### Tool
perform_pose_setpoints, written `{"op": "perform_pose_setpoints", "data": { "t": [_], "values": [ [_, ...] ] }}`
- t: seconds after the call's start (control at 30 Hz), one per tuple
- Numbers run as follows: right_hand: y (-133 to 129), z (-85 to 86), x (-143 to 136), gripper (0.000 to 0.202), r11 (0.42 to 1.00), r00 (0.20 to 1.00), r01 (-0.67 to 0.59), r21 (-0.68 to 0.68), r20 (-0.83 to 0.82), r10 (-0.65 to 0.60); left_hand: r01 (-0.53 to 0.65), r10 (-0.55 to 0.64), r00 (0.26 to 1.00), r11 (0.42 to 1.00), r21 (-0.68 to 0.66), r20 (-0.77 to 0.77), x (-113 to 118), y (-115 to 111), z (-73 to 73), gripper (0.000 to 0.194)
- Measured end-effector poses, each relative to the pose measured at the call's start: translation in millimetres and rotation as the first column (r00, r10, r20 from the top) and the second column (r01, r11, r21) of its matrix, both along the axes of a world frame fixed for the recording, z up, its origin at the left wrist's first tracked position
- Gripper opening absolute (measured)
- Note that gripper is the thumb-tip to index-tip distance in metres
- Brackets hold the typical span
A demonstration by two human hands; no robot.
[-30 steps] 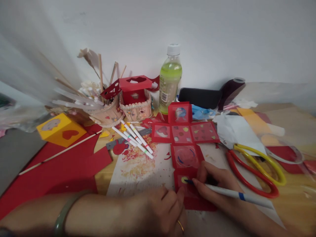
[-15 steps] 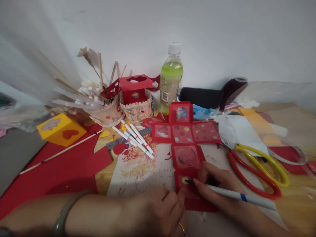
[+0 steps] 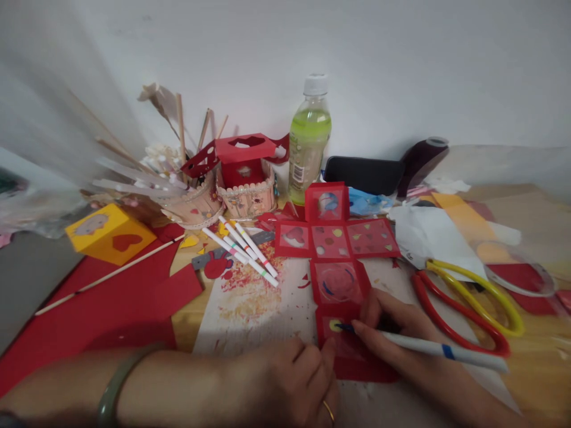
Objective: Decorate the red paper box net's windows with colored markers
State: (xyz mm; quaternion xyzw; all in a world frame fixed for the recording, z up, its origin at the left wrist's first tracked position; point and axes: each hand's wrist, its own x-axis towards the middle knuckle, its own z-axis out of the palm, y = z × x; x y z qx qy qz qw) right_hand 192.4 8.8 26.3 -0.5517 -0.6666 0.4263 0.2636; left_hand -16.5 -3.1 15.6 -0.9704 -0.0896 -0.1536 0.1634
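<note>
Right grip [image 3: 397, 318] closed around blue-banded marker [image 3: 423, 344], tip at yellow patch [image 3: 333, 324]

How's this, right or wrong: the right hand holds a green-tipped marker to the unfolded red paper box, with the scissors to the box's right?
Wrong: the marker tip is blue, not green. In the head view, the right hand holds a blue-tipped marker to the unfolded red paper box, with the scissors to the box's right.

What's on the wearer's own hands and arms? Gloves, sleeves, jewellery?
No gloves. The left hand wears a thin gold ring, with a smooth green bangle on that forearm. The right hand shows no jewellery; its visible forearm is sleeveless.
</note>
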Motion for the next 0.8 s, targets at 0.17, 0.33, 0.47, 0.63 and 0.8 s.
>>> {"op": "perform_pose_setpoints", "data": {
  "t": [0.17, 0.33, 0.47, 0.63, 0.8],
  "values": [
    [3.2, 4.9, 8.7, 0.032, 0.982, 0.973, 0.188, -0.013, -0.131, -0.188, 0.018, -0.018, 0.999, 1.0, 0.01, 0.035, -0.1, 0.7, -1.4, 0.018],
    [2.4, 9.1, 11.0, 0.021, 0.994, 0.988, 0.08, -0.07, -0.126, -0.088, 0.023, -0.023, 0.998, 1.0, 0.008, 0.059, 1.6, 1.1, -4.7, 0.022],
    [0.8, 5.3, 13.4, 0.023, 0.999, 0.998, 0.017, -0.039, -0.064, -0.02, 0.035, -0.035, 0.993, 0.999, 0.005, 0.111, 3.0, 1.9, -4.2, 0.02],
    [0.0, -0.1, 15.2, 0.023, 1.0, 1.0, 0.001, 0.013, 0.007, -0.002, 0.032, -0.031, 0.998, 0.999, -0.007, 0.052, 2.4, 2.0, -0.1, 0.022],
    [0.4, -4.1, 15.0, 0.023, 1.0, 1.0, -0.013, 0.021, 0.01, 0.013, 0.037, -0.037, 0.998, 0.999, -0.005, 0.055, 2.0, 2.4, 3.0, 0.029]
  ]
}}
